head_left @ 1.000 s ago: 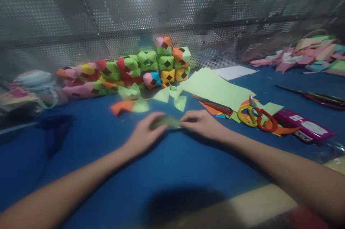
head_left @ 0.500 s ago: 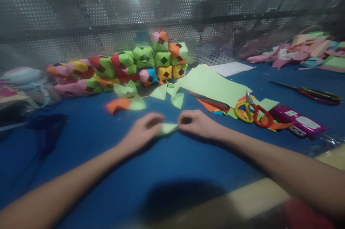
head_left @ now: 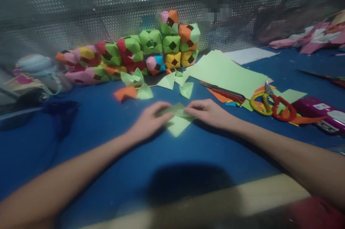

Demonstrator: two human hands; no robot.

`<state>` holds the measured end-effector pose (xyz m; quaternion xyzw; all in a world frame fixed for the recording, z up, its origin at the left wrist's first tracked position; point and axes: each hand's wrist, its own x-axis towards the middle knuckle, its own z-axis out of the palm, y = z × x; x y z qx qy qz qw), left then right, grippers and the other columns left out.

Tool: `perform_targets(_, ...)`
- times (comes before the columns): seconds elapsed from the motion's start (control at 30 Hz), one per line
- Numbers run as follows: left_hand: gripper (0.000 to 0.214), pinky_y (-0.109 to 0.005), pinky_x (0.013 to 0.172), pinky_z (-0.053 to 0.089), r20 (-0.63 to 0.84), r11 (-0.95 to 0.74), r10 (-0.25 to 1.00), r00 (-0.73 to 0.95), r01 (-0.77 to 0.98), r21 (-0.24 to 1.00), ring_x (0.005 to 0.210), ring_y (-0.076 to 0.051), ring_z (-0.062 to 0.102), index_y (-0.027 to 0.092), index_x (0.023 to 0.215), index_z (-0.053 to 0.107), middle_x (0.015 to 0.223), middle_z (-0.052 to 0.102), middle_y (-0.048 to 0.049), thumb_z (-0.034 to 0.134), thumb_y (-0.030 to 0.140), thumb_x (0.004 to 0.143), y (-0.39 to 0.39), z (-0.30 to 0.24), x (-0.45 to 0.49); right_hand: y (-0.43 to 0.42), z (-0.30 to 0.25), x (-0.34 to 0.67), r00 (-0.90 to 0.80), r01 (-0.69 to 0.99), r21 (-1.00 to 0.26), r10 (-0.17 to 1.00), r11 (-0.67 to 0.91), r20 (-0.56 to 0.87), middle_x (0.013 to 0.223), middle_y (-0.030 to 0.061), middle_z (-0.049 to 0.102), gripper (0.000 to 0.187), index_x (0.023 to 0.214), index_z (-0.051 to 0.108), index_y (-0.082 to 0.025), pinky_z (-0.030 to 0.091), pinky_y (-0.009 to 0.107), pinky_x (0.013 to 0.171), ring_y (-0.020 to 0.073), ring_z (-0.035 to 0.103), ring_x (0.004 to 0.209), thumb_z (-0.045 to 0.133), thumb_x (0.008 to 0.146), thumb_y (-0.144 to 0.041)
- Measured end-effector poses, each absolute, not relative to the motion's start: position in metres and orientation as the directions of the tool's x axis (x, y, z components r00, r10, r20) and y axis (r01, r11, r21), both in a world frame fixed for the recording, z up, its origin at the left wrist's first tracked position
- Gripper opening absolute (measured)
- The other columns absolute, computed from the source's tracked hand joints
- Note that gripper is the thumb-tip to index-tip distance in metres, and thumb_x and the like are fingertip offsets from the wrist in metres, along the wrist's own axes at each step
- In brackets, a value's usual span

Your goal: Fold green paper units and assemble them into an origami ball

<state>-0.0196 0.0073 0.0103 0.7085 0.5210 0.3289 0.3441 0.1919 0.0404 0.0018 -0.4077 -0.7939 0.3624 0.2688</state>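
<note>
A light green paper square (head_left: pixel 176 121), partly folded, lies on the blue table (head_left: pixel 113 150) between my hands. My left hand (head_left: pixel 149 119) pinches its left side, fingers curled over the paper. On the right edge, my right hand (head_left: pixel 208 112) grips the same piece with bent fingers. One corner of the paper points toward me. Small folded green pieces (head_left: pixel 168 81) and an orange piece (head_left: pixel 125 93) lie just beyond my hands.
A stack of colourful folded paper cubes (head_left: pixel 151 51) stands at the back against a perforated metal wall. Green paper sheets (head_left: pixel 229 72), yellow-and-red scissors (head_left: pixel 272 105) and a magenta stapler (head_left: pixel 320 114) lie to the right. More coloured paper (head_left: pixel 318 35) is piled far right.
The green paper has opened out from a narrow folded strip to a wider shape with a corner toward me. The view has shifted so everything sits higher and further right.
</note>
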Motion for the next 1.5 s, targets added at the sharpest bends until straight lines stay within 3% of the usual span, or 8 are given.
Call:
perform_targets(0.23,0.014,-0.028,0.074,0.042,0.192,-0.24,0.971,0.144,0.568,0.788,0.079,-0.015,0.056,0.017,0.082,0.062,0.084,0.064,-0.002,0.055,0.029,0.08,0.01,0.003,-0.022,0.036,0.002,0.189,-0.435,0.42,-0.824,0.881,0.381,0.185,0.072,0.0035,0.062,0.033,0.077,0.064,-0.015,0.038,0.026,0.058,0.014,0.051,0.065,0.05,0.082,-0.045)
perform_targets(0.5,0.02,-0.028,0.073,0.044,0.139,-0.197,0.978,0.157,0.465,0.863,0.083,-0.016,0.058,0.017,0.096,0.06,0.095,0.065,-0.0038,0.058,0.024,0.077,0.004,0.003,-0.018,0.039,0.002,0.188,-0.402,0.37,-0.843,0.885,0.391,0.234,0.085,0.0053,0.065,0.017,0.086,0.062,-0.016,0.045,0.031,0.069,0.0166,0.057,0.075,0.058,0.072,-0.025)
perform_targets(0.6,0.029,-0.028,0.073,0.045,0.097,-0.174,0.975,0.198,0.42,0.891,0.087,-0.018,0.059,0.017,0.105,0.058,0.1,0.065,-0.005,0.058,0.02,0.076,0.0,0.003,-0.014,0.036,0.006,0.184,-0.314,0.315,-0.906,0.932,0.282,0.181,0.093,0.0066,0.065,0.027,0.094,0.06,-0.016,0.046,0.032,0.068,0.0168,0.058,0.076,0.063,0.069,-0.026)
perform_targets(0.7,0.032,-0.028,0.072,0.047,0.09,-0.143,0.985,0.15,0.394,0.908,0.089,-0.019,0.06,0.016,0.107,0.057,0.102,0.065,-0.0064,0.057,0.021,0.076,-0.004,0.003,-0.011,0.029,0.012,0.176,-0.219,0.197,-0.979,0.976,0.058,0.014,0.101,0.009,0.064,0.042,0.106,0.053,-0.015,0.048,0.031,0.068,0.0175,0.06,0.081,0.066,0.069,-0.03)
perform_targets(0.87,0.033,-0.029,0.072,0.048,0.074,-0.089,0.996,0.056,0.354,0.931,0.088,-0.019,0.06,0.017,0.106,0.057,0.101,0.065,-0.0061,0.061,0.022,0.074,-0.008,0.003,-0.007,0.017,0.016,0.166,-0.31,0.037,-0.991,0.941,-0.13,-0.135,0.091,0.0059,0.066,0.048,0.114,0.045,-0.017,0.05,0.027,0.063,0.0161,0.062,0.075,0.061,0.069,-0.015)
perform_targets(1.1,0.03,-0.026,0.063,0.047,-0.011,0.019,0.999,-0.032,0.243,0.97,0.073,-0.015,0.058,0.019,0.102,0.055,0.085,0.061,-0.0016,0.06,0.026,0.073,-0.006,0.006,-0.006,0.019,0.024,0.178,-0.455,0.327,-0.944,0.87,-0.035,-0.189,0.085,0.0022,0.062,0.05,0.115,0.049,-0.015,0.044,0.022,0.054,0.0145,0.059,0.07,0.055,0.066,-0.007)
perform_targets(1.3,0.027,-0.027,0.067,0.044,0.09,-0.108,0.994,0.06,0.466,0.878,0.074,-0.013,0.055,0.018,0.099,0.058,0.087,0.06,-0.0019,0.058,0.018,0.072,-0.001,0.001,-0.012,0.028,0.023,0.19,-0.545,0.433,-0.882,0.834,0.188,-0.09,0.092,0.0053,0.062,0.046,0.114,0.051,-0.013,0.044,0.023,0.056,0.0161,0.058,0.075,0.051,0.068,-0.007)
perform_targets(1.5,0.004,-0.028,0.067,0.041,0.105,-0.236,0.966,0.236,0.644,0.728,0.07,-0.013,0.051,0.017,0.073,0.057,0.075,0.058,0.0006,0.053,0.015,0.072,0.001,0.002,-0.014,0.033,0.013,0.19,-0.546,0.537,-0.752,0.837,0.382,0.034,0.094,0.0055,0.062,0.042,0.111,0.053,-0.012,0.043,0.025,0.064,0.0158,0.057,0.078,0.055,0.069,-0.008)
